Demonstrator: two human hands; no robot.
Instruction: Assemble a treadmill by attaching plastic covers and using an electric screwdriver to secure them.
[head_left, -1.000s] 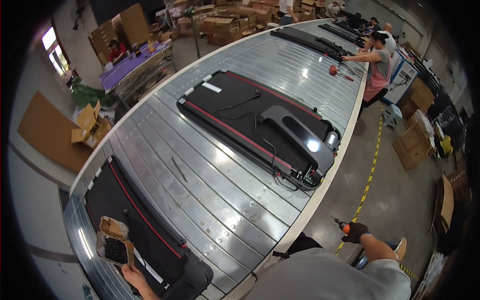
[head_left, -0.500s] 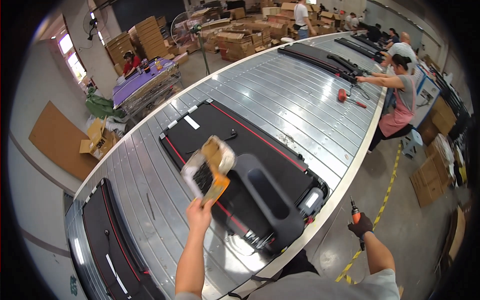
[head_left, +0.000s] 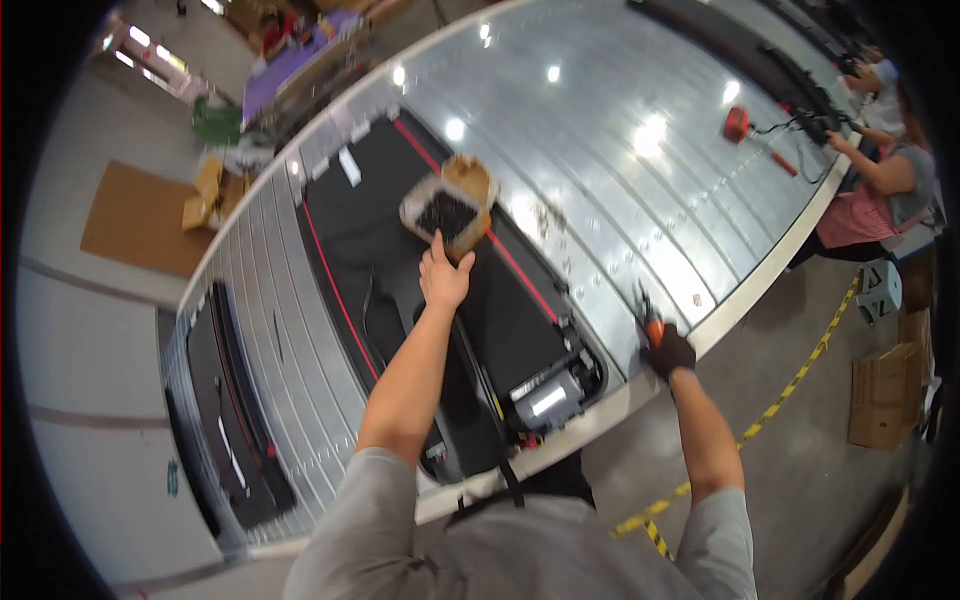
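My left hand (head_left: 445, 275) reaches forward and grips the near edge of a small open cardboard box (head_left: 450, 208) filled with dark small parts. The box rests on the deck of a black treadmill (head_left: 400, 270) with red side stripes. My right hand (head_left: 668, 352) wears a black glove and is closed on an orange hand tool (head_left: 648, 318) at the table's near right edge. The treadmill's open motor end (head_left: 548, 395) lies between my two arms.
The treadmill lies on a long ribbed metal table (head_left: 620, 200). A second black treadmill (head_left: 230, 400) lies to the left. A person (head_left: 880, 190) works at the far right near a red tool (head_left: 737, 122). Cardboard boxes (head_left: 885, 395) and yellow floor tape (head_left: 800, 380) are on the right.
My left hand has carried the cardboard box from the left treadmill over to the middle one and lowered it onto the deck. My right hand with the tool has come up to the table edge.
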